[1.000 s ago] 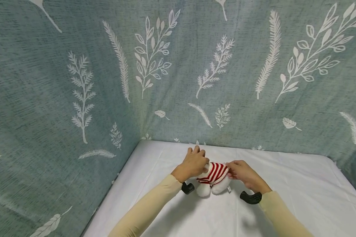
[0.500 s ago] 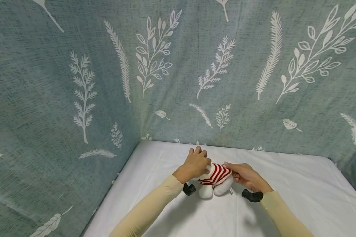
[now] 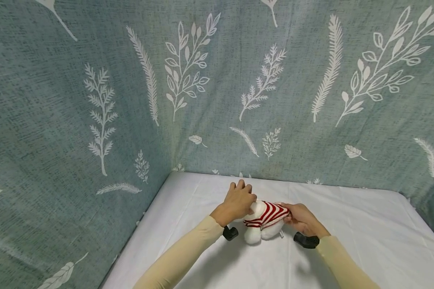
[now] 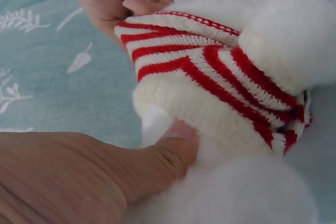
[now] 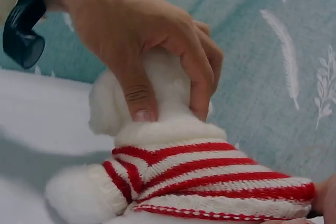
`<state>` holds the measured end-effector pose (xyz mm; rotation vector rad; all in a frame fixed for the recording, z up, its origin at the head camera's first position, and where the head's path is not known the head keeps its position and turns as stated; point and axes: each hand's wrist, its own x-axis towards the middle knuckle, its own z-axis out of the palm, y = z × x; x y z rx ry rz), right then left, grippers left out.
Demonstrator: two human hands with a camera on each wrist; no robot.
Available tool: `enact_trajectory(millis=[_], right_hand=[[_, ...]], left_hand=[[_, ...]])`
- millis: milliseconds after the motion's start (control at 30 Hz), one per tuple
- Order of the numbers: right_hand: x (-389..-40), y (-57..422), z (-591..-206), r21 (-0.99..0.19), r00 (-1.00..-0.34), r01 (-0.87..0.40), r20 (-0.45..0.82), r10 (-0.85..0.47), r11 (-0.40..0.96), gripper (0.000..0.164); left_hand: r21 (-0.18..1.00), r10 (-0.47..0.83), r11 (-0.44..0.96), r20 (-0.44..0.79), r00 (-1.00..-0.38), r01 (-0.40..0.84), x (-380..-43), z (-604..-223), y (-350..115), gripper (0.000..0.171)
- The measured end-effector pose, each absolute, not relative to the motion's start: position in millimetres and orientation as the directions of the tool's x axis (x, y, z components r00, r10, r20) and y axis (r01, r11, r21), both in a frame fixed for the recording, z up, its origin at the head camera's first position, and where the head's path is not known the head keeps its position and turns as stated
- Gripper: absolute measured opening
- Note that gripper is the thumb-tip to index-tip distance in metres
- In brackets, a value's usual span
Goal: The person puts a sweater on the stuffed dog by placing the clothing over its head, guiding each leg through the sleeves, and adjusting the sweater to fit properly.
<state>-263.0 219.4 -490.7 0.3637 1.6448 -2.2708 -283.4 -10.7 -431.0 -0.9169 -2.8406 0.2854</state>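
A white plush toy (image 3: 252,235) wears a red and white striped knitted sweater (image 3: 271,214). It lies on its side or belly; which is unclear. My left hand (image 3: 236,204) grips the toy around its neck, thumb on one side and fingers on the other, as the right wrist view shows. The toy's head is mostly covered by that hand. At the sweater's lower hem, my right hand (image 3: 304,218) pinches the knit between thumb and fingers and holds it stretched, seen also in the left wrist view. A small white tag (image 3: 281,233) sticks out below the hem.
The toy is on a white-covered table (image 3: 347,241). Green-grey cloth (image 3: 217,80) with white leaf prints hangs behind and on the left. Black camera mounts (image 3: 306,240) sit at both wrists.
My right hand has moved slightly right with the hem, and the stripes are pulled longer that way. The toy has shifted a little to the right; my left hand keeps its grip.
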Motion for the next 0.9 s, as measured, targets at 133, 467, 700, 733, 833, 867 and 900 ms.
enact_trajectory(millis=[133, 467, 700, 733, 833, 867, 900], right_hand=[[-263, 217, -492, -0.884, -0.916, 0.4, -0.394, -0.072, -0.243, 0.035], [-265, 221, -481, -0.901, -0.962, 0.244, -0.271, -0.028, 0.358, 0.034], [-266, 217, -483, -0.856, -0.987, 0.153, -0.162, 0.026, 0.494, 0.031], [-266, 217, -485, -0.874, -0.984, 0.165, -0.175, 0.022, 0.457, 0.032], [-268, 222, -492, -0.926, -0.966, 0.246, -0.26, -0.013, 0.285, 0.033], [-268, 223, -495, -0.936, -0.956, 0.283, -0.294, -0.023, 0.21, 0.032], [-268, 224, -498, -0.938, -0.945, 0.316, -0.324, -0.037, 0.14, 0.03]], left_hand=[[-0.235, 0.594, 0.79, 0.062, -0.802, 0.567, -283, -432, -10, 0.045], [-0.261, 0.595, 0.783, 0.045, -0.803, 0.565, -282, -433, -8, 0.047], [-0.252, 0.576, 0.795, 0.029, -0.817, 0.552, -280, -432, -9, 0.047], [-0.252, 0.574, 0.796, 0.026, -0.818, 0.551, -279, -432, -10, 0.048], [-0.255, 0.565, 0.8, 0.015, -0.825, 0.543, -278, -431, -10, 0.048], [-0.257, 0.562, 0.801, 0.011, -0.827, 0.541, -278, -431, -9, 0.048], [-0.26, 0.56, 0.801, 0.007, -0.828, 0.54, -277, -431, -9, 0.048]])
